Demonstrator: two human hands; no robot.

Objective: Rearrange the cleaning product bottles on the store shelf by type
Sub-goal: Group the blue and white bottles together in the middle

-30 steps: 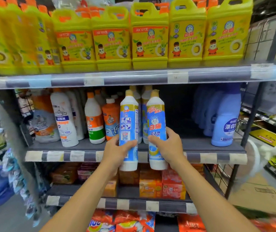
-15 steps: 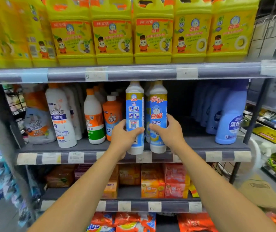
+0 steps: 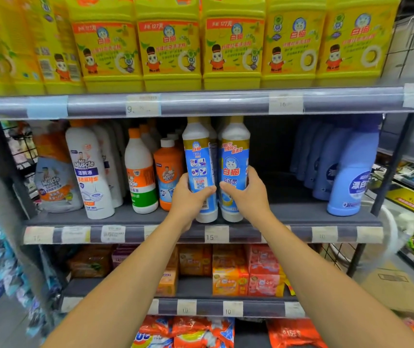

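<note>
Two tall white bottles with blue labels stand upright side by side at the front of the middle shelf (image 3: 301, 214). My left hand (image 3: 188, 197) grips the left bottle (image 3: 199, 162) low on its label. The right bottle (image 3: 234, 156) is held the same way by my right hand (image 3: 248, 194). Both bottle bases sit on the shelf by the front edge. More bottles of the same kind stand behind them, mostly hidden.
Left of my hands stand an orange bottle (image 3: 167, 172), a white orange-and-green bottle (image 3: 140, 172), a white Mr Muscle bottle (image 3: 89, 172) and a refill pouch (image 3: 55, 182). Blue bleach bottles (image 3: 351, 177) fill the right end. Yellow jugs (image 3: 170, 46) line the top shelf. Soap packs (image 3: 228, 272) lie below.
Both hands lifted the two bottles up from in front of the shelf edge and moved them forward onto the middle shelf. The camera has moved closer to the shelf.
</note>
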